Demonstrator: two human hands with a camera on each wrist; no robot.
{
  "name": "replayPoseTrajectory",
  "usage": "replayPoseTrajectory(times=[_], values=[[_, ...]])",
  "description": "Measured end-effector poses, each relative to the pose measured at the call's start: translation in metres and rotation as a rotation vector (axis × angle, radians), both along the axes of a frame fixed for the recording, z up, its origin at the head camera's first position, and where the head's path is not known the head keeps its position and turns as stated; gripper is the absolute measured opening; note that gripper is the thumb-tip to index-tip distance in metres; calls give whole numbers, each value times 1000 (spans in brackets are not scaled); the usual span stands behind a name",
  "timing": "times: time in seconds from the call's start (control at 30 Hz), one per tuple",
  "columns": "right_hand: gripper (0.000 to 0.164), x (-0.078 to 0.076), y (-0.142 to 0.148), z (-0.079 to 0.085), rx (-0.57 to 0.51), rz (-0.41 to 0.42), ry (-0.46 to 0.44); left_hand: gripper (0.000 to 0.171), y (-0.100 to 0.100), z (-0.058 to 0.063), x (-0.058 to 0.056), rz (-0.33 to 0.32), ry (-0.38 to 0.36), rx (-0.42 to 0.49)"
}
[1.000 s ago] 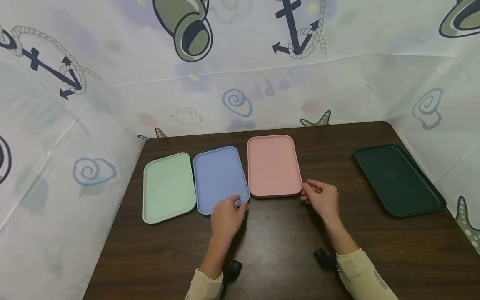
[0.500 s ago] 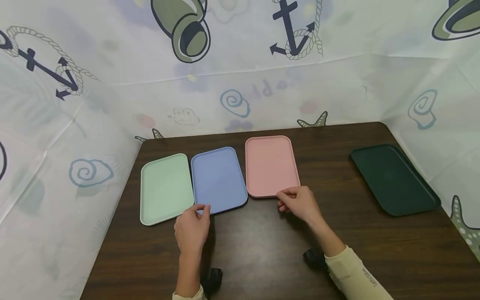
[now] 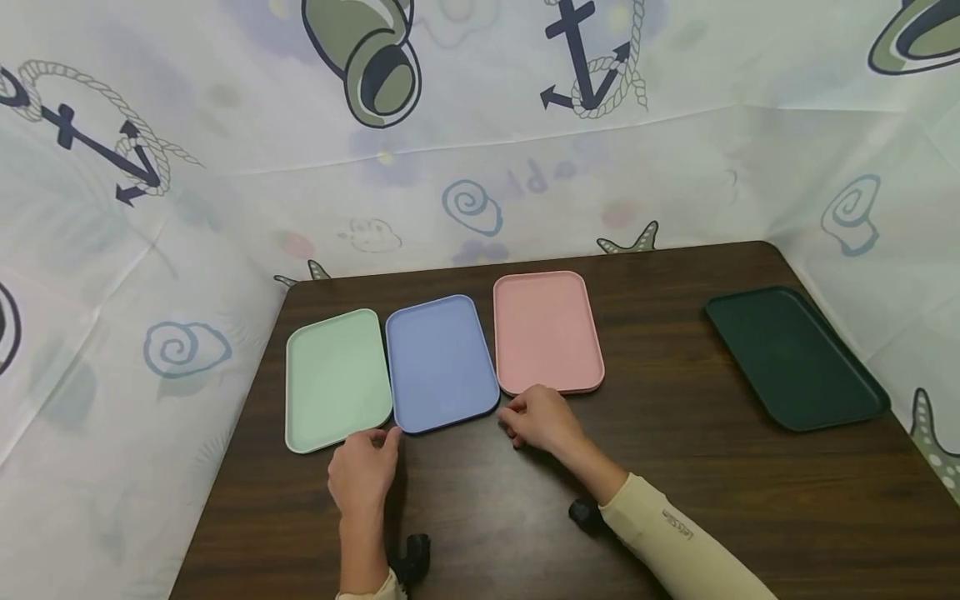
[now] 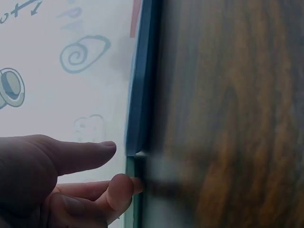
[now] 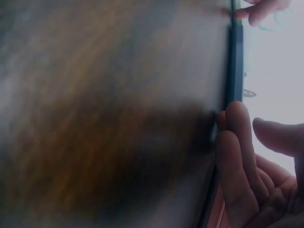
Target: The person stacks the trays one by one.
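1. A person's left hand (image 3: 363, 471), fingers bent, thumb apart, pinches nothing; the green tray (image 3: 337, 383) sits right ahead of it. A careless shove could knock that tray askew.
2. The blue tray (image 3: 441, 362) lies between the hands, ahead of both. Uneven pushes from either side could twist it against its neighbors.
3. The right hand (image 3: 546, 423), fingers loosely curved, thumb clear of them, grips nothing near the blue tray's corner; contact is unclear. Knuckles could bump the pink tray (image 3: 547, 333) just ahead, spoiling the row.
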State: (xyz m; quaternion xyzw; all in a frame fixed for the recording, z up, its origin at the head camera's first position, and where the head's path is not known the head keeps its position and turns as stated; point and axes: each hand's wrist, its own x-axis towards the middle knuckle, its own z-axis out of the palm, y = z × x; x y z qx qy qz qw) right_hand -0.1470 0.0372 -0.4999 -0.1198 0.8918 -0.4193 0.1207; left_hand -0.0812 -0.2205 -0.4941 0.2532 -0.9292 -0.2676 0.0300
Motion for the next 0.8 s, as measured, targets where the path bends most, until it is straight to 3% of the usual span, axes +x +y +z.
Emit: replayPoseTrajectory(times=[0.33,0.8], values=[[36,-2,-15,-5,143,-42,160,28,6,-9,-10,-2,57,-23],[41,-7,-26,-3,277,-94,265,30,8,-14,-19,11,82,10]])
